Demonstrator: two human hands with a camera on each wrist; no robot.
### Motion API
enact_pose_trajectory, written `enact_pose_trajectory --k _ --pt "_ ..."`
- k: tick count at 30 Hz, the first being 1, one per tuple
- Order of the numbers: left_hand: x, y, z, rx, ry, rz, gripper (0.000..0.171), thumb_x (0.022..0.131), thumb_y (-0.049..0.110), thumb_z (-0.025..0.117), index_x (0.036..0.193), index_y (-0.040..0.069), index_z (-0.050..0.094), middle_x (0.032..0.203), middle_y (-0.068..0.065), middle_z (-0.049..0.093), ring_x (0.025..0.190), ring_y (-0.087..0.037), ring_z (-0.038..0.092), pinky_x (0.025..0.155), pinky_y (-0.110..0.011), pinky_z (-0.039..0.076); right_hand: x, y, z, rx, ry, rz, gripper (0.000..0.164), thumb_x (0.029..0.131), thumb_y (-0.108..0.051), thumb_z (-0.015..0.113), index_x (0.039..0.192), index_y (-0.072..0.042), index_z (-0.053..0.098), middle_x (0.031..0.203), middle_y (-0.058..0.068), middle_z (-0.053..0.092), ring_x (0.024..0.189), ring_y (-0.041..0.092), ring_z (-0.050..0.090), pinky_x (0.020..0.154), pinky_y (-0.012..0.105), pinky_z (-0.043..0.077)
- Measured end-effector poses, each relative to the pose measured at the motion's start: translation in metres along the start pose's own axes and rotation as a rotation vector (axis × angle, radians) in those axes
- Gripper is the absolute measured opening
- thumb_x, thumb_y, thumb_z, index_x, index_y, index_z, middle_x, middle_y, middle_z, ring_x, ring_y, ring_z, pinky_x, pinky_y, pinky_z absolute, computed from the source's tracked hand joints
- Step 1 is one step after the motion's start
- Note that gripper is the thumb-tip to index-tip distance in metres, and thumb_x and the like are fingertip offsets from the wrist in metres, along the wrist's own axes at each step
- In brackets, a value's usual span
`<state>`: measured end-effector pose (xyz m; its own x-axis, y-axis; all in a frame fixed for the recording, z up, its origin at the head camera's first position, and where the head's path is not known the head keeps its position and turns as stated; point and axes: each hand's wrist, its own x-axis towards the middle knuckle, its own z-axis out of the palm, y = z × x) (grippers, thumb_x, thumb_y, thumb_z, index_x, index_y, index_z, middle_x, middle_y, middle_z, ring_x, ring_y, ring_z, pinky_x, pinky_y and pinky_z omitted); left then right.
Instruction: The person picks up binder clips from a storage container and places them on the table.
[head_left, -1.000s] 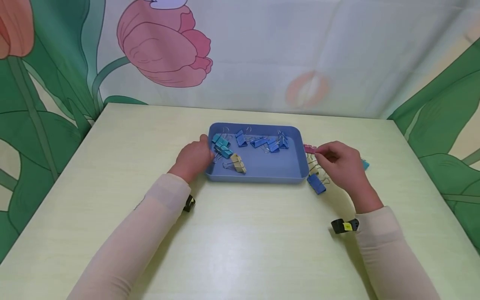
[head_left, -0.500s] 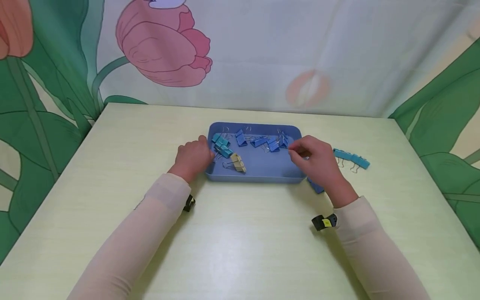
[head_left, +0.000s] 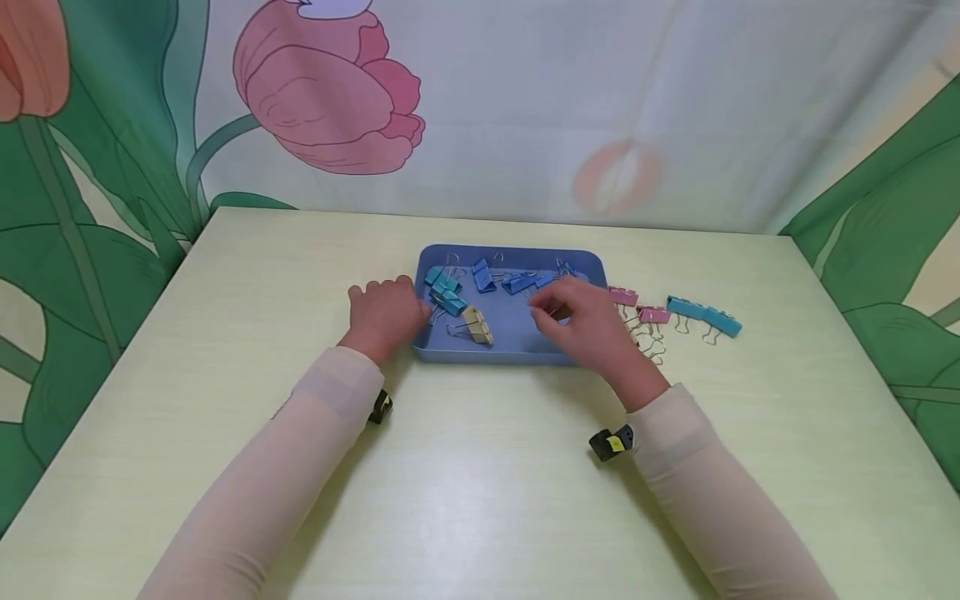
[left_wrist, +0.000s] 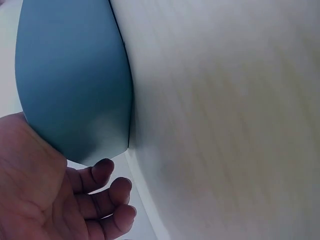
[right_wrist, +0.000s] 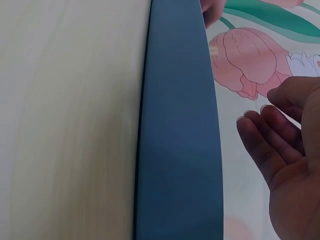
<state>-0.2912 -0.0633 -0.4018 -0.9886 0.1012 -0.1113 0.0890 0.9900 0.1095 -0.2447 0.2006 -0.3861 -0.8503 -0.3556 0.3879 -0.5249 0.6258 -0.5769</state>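
A blue tray [head_left: 495, 357] holds binder clips: two teal clips [head_left: 447, 301] at its left, a cream clip [head_left: 477, 326] lower down, and several blue clips [head_left: 519, 283] along the back. My left hand [head_left: 385, 318] grips the tray's left rim, its thumb at the rim; in the left wrist view its other fingers [left_wrist: 117, 192] bend beside the tray's outer wall. Over the right half of the tray hovers my right hand [head_left: 585, 323]. Its thumb and index finger come close together, and nothing shows between them. Part of the back-right blue clips is hidden behind it.
Right of the tray on the table lie two pink clips [head_left: 654, 315] and two teal clips [head_left: 705, 315]. Wire handles of other clips poke out by the right wrist. Behind the table [head_left: 465, 483] hangs a flower-printed cloth [head_left: 495, 108].
My right hand has left the pink clip beside the tray and travelled left over the tray. The clips on the right are uncovered. My left hand has stayed at the rim.
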Motion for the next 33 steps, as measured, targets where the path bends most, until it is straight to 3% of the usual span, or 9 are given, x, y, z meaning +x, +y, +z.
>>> enact_pose_trajectory --k 9,22,33 --pt "0.002 -0.002 0.002 -0.013 -0.007 0.007 0.039 0.089 0.034 0.040 0.102 0.000 0.051 0.088 -0.017 0.059 0.086 -0.033 0.052 0.085 -0.053 0.035 0.012 -0.007 0.017 0.053 -0.077 0.005 0.019 0.086 -0.018 0.058 0.103 -0.013 0.063 0.100 0.003 0.061 0.089 0.012 0.061 0.075 0.029 0.053" --pt "0.001 -0.001 -0.001 -0.013 -0.059 0.000 0.036 0.091 0.036 0.038 0.090 0.003 0.054 0.080 -0.013 0.057 0.081 -0.030 0.050 0.085 -0.050 0.032 0.028 -0.013 0.040 -0.016 -0.304 0.201 0.043 0.085 -0.035 0.060 0.124 -0.019 0.054 0.119 0.000 0.057 0.111 0.019 0.054 0.092 0.035 0.044" --pt "0.002 -0.001 -0.001 -0.020 -0.064 0.015 0.038 0.091 0.036 0.038 0.096 0.003 0.055 0.086 -0.014 0.061 0.082 -0.031 0.052 0.085 -0.051 0.033 0.039 -0.018 0.056 -0.005 -0.362 0.249 0.052 0.082 -0.035 0.063 0.129 -0.017 0.050 0.125 0.002 0.057 0.114 0.017 0.055 0.093 0.035 0.044"
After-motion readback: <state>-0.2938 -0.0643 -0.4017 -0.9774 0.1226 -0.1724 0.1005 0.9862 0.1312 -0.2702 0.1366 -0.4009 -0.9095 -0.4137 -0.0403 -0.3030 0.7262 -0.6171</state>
